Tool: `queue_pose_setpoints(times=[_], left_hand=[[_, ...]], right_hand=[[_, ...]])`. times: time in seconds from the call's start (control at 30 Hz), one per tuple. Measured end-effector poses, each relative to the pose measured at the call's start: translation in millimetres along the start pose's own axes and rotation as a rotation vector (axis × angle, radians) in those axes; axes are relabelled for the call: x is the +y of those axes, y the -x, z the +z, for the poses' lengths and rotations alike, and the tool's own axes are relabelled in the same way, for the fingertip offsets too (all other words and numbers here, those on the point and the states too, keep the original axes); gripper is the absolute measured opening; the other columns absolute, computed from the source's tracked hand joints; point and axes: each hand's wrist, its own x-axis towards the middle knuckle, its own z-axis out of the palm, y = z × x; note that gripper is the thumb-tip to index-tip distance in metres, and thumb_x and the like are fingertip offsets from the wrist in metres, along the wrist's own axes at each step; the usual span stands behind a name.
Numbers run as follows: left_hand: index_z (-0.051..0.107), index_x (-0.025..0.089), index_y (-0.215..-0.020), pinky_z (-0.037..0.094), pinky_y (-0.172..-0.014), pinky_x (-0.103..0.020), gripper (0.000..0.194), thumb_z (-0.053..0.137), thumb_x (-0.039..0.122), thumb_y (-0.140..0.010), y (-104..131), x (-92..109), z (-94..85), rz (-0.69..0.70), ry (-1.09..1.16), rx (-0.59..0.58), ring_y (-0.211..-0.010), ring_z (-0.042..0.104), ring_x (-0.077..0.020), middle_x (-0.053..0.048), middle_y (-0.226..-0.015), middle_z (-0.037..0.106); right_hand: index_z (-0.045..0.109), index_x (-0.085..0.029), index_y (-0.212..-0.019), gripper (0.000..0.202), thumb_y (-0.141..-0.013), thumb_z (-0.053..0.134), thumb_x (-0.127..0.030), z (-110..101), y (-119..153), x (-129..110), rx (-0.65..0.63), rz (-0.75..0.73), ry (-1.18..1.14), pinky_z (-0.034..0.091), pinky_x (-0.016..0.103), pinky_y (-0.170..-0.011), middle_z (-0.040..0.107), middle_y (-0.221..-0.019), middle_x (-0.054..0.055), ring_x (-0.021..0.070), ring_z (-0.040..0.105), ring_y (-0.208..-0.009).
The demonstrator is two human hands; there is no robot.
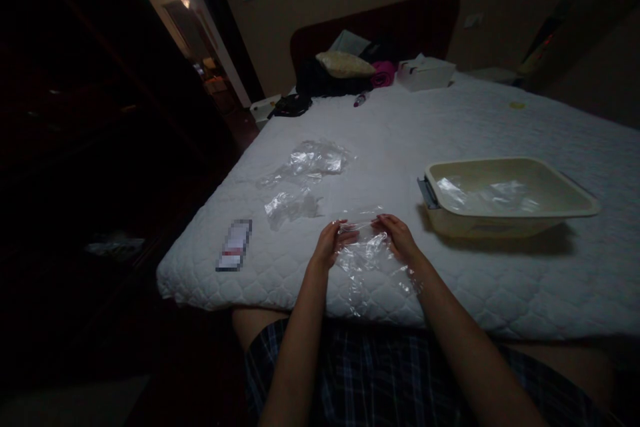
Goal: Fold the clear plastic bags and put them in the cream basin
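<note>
Between my two hands a clear plastic bag (pixel 367 253) is stretched, its lower part hanging crumpled over the near edge of the bed. My left hand (pixel 331 243) grips the bag's upper left side, fingers curled onto the film. At the upper right side, my right hand (pixel 399 235) pinches the film between thumb and fingers. Just beyond my left hand lies a crumpled clear bag (pixel 293 207), with a larger heap of clear plastic (pixel 320 159) behind it. To the right, a cream plastic tub (pixel 500 225) with a grey handle clip holds more clear plastic (pixel 505 195).
All this rests on a white quilted mattress (pixel 500 280). A blurred-out phone-like rectangle (pixel 234 245) lies at the left edge. Near the headboard (pixel 425 13) are a beige cushion (pixel 345 65), a pink roll (pixel 383 73), a white box (pixel 425 73) and a small bottle (pixel 361 99).
</note>
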Motion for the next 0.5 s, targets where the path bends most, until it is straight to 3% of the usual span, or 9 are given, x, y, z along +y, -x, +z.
queue_pose_setpoints(times=[0.2,0.33,0.4,0.5], left_hand=[[0.056,0.014,-0.094,0.052,-0.063,-0.031,0.024,0.053,0.034,-0.08,1,25,-13.7,-0.121,-0.107,-0.037,-0.072,0.067,-0.0214,-0.01,-0.088,0.067],[0.055,0.014,-0.086,0.053,-0.058,-0.028,0.031,0.053,0.044,-0.078,-5,39,-20.3,-0.219,-0.12,-0.016,-0.069,0.066,-0.02,-0.01,-0.084,0.067],[0.055,0.014,-0.083,0.052,-0.055,-0.026,0.032,0.056,0.045,-0.076,-6,42,-21.9,-0.214,-0.157,-0.005,-0.063,0.065,-0.0166,-0.01,-0.081,0.066],[0.055,0.013,-0.08,0.05,-0.053,-0.021,0.027,0.067,0.034,-0.068,-4,39,-20.7,-0.108,-0.258,0.031,-0.057,0.061,-0.0112,-0.007,-0.076,0.065]], right_hand=[[0.062,-0.017,-0.078,0.03,-0.06,0.072,-0.04,0,-10,3,-0.011,-0.071,0.138,0.049,0.027,-0.067,0.065,-0.07,0.001,0.0143,0.063,-0.068],[0.06,-0.016,-0.078,0.031,-0.062,0.069,-0.041,-2,-18,2,0.019,-0.124,0.234,0.048,0.028,-0.064,0.064,-0.066,0.001,0.0143,0.062,-0.061],[0.059,-0.015,-0.078,0.032,-0.063,0.067,-0.043,-4,-22,1,0.07,-0.186,0.305,0.048,0.028,-0.061,0.062,-0.065,0.001,0.0142,0.06,-0.059],[0.058,-0.015,-0.085,0.038,-0.063,0.064,-0.047,-7,-26,1,0.145,-0.261,0.448,0.048,0.028,-0.056,0.06,-0.065,0.001,0.0145,0.058,-0.057]])
